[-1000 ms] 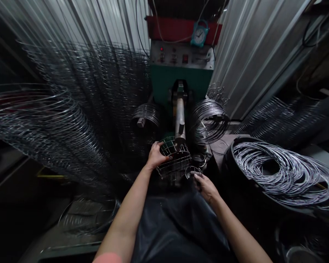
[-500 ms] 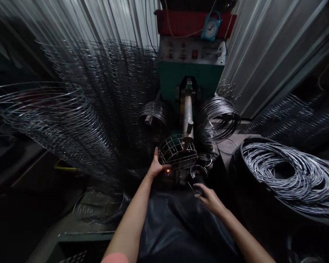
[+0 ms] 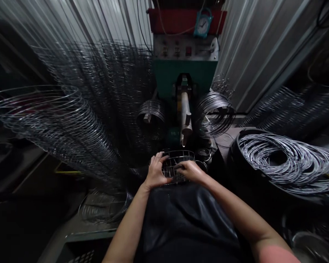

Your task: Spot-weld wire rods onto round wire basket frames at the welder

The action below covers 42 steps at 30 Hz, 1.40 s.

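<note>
Both hands on the wire basket (image 3: 181,157), which sits low in front of the person at the apron's (image 3: 181,219) top edge, just below the tip of the welding arm (image 3: 185,118) and clear of it.

- Left hand (image 3: 157,171): grip closed round the basket's left rim.
- Right hand (image 3: 191,171): lies across the near side, fingers curled onto the wires.

Step, as judged: basket is off the arm and being turned or checked in the hands. Any move back up calls for lining an open mesh gap with the arm's tip.

Around:
- green machine (image 3: 185,75) behind, with a clock (image 3: 202,25) on top
- wire spools (image 3: 215,113) either side of the arm
- black tub (image 3: 233,160) of loose rings close on the right
- stacked large rings (image 3: 44,120) crowding the left

Little elbow room.
</note>
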Motion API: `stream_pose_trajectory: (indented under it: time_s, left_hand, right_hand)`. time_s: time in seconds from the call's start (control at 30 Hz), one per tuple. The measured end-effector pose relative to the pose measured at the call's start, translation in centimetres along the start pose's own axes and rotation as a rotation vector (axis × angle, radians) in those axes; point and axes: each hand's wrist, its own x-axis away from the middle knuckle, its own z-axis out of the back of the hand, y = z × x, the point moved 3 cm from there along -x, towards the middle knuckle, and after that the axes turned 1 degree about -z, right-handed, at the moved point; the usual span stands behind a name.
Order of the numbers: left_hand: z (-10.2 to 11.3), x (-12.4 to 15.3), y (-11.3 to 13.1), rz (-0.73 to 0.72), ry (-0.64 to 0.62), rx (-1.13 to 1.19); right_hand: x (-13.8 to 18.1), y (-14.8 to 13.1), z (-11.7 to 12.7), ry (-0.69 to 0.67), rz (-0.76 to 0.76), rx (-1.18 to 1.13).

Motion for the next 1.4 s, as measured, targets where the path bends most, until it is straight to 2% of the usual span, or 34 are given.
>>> stream_pose_trajectory:
  time_s: [0.1,0.27,0.37,0.53,0.87,1.1,1.23,1.3,1.4]
  left_hand:
    - [-0.3,-0.6,1.5,-0.018,-0.078,-0.084]
    - [-1.1,-1.8,2.2,-0.014,-0.121,-0.091]
    - [-1.9,-2.5,2.3,-0.023,-0.134,-0.072]
    - [-2.8,-3.5,2.2,-0.013,-0.177,-0.064]
    - [-2.1,-6.9,1.1,-0.008,-0.160,-0.019]
    - [-2.6,-7.0,1.2,0.000,-0.106,-0.060]
    - [-2.5,-8.2,0.9,0.054,-0.070,-0.084]
    - [-2.5,-8.9,0.7,0.075,-0.076,-0.073]
    - [-2.4,-9.5,0.4,0.086,-0.090,-0.048]
  right_hand:
    - [0.8,0.7,-0.8,0.126,0.038,0.226]
    - [2.7,2.2,0.1,0.065,0.227,0.190]
    - [3.1,3.3,0.8,0.059,0.235,0.238]
    - [2.6,4.4,0.8,0.086,0.220,0.262]
    - [-0.3,4.2,2.5,0.170,0.287,0.263]
    - [-0.3,5.1,1.7,0.262,0.215,0.255]
    - [-1.4,4.7,2.2,0.311,0.133,0.277]
    - [-1.8,4.5,2.8,0.369,0.113,0.215]
    - [-0.8,4.9,3.3,0.514,0.081,-0.003]
